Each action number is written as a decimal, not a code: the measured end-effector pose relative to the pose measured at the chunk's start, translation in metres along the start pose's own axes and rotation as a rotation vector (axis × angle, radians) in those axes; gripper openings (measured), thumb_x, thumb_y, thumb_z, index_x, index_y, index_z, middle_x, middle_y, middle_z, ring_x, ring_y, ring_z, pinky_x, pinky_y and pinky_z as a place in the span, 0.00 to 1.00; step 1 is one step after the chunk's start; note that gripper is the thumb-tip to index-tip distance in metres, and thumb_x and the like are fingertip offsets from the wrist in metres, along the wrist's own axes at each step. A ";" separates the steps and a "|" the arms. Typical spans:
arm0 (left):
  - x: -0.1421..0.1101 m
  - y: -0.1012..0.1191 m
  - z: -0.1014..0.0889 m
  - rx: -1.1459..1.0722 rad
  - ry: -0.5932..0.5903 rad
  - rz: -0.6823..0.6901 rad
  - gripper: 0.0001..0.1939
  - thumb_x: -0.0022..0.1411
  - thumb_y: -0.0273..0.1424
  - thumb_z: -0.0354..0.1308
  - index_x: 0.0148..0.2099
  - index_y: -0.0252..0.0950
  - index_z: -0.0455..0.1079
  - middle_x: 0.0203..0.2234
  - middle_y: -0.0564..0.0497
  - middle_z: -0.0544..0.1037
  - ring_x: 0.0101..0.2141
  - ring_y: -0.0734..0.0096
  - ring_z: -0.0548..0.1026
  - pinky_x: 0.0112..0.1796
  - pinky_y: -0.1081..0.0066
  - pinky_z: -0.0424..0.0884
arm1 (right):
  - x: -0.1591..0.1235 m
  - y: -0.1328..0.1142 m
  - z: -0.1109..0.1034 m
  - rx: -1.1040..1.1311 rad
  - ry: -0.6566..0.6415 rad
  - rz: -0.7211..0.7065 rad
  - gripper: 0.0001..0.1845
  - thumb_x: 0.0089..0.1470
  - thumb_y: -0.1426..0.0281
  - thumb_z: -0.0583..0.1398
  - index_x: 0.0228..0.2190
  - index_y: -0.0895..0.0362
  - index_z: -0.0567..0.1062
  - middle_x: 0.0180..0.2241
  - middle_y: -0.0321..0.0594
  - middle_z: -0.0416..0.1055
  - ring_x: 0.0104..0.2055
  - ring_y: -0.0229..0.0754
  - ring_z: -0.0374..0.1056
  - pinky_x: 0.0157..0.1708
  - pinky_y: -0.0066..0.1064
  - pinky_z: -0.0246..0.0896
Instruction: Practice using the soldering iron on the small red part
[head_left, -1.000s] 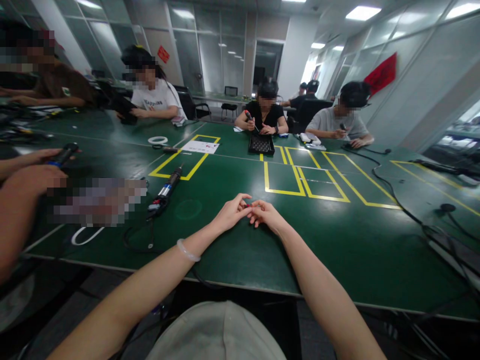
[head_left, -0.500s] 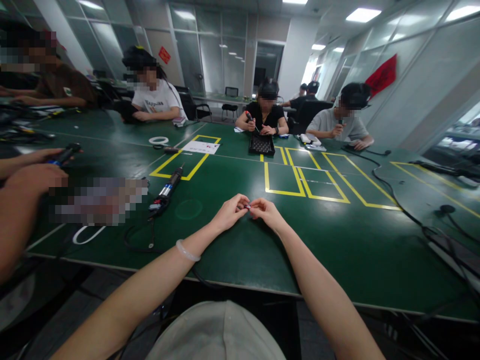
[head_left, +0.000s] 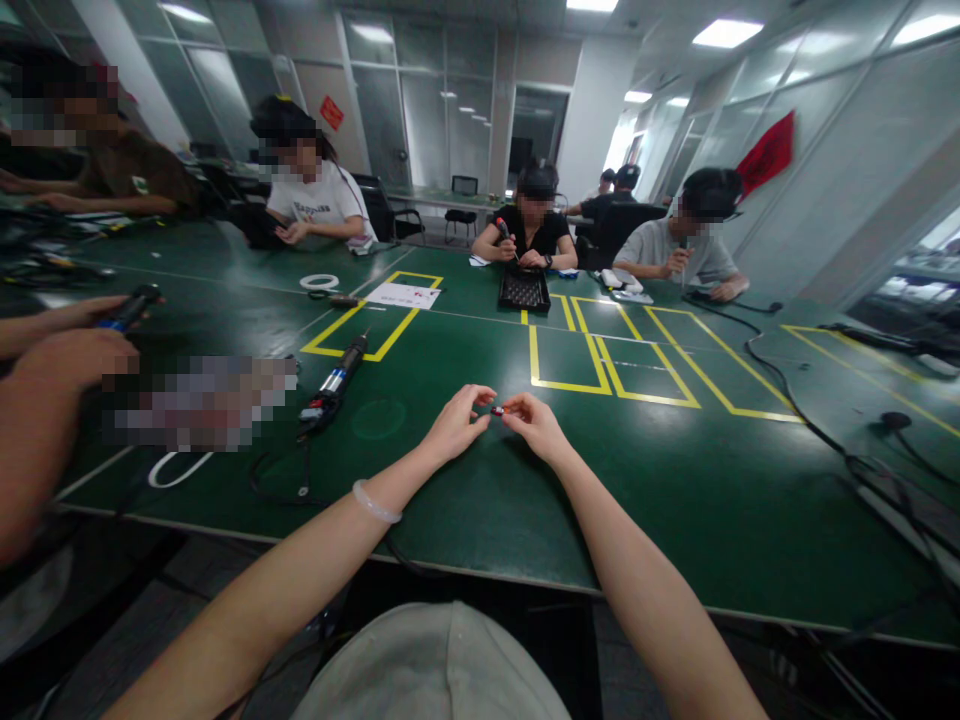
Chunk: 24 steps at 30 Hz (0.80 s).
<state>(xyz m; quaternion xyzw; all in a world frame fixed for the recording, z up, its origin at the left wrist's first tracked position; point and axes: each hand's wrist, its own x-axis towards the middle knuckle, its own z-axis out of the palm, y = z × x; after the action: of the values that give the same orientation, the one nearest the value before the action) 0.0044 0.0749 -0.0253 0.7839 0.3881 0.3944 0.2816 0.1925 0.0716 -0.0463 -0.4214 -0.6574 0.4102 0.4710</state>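
Note:
My left hand (head_left: pixel 455 425) and my right hand (head_left: pixel 534 424) meet over the green table (head_left: pixel 675 500), just above its surface. Between their fingertips sits a tiny red and dark part (head_left: pixel 498 410). Both hands pinch it, one from each side. A pale bangle (head_left: pixel 376 504) circles my left wrist. An electric screwdriver (head_left: pixel 334 380) with a black cable lies on the table to the left of my left hand.
Yellow tape rectangles (head_left: pixel 600 365) mark the table ahead. A black tray (head_left: pixel 523 290) stands in front of a seated person. A neighbour's arm (head_left: pixel 45 400) and a tool (head_left: pixel 129 308) are at the left. Black cables (head_left: pixel 810 420) run along the right side.
My hands have drawn slightly apart, so the small part now shows between the fingertips. The people across the table have shifted a little.

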 end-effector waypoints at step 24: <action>-0.061 0.008 -0.122 0.677 0.159 -0.145 0.18 0.66 0.41 0.45 0.50 0.38 0.68 0.44 0.46 0.74 0.45 0.61 0.72 0.47 0.63 0.66 | -0.001 0.003 -0.002 -0.052 0.019 0.027 0.13 0.50 0.63 0.62 0.35 0.58 0.70 0.28 0.37 0.71 0.26 0.35 0.64 0.27 0.28 0.60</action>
<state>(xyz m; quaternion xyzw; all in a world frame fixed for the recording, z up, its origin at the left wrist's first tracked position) -0.1180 0.0360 0.0211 0.7700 0.5722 0.2822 0.0018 0.1951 0.0724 -0.0491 -0.4462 -0.6577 0.3953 0.4605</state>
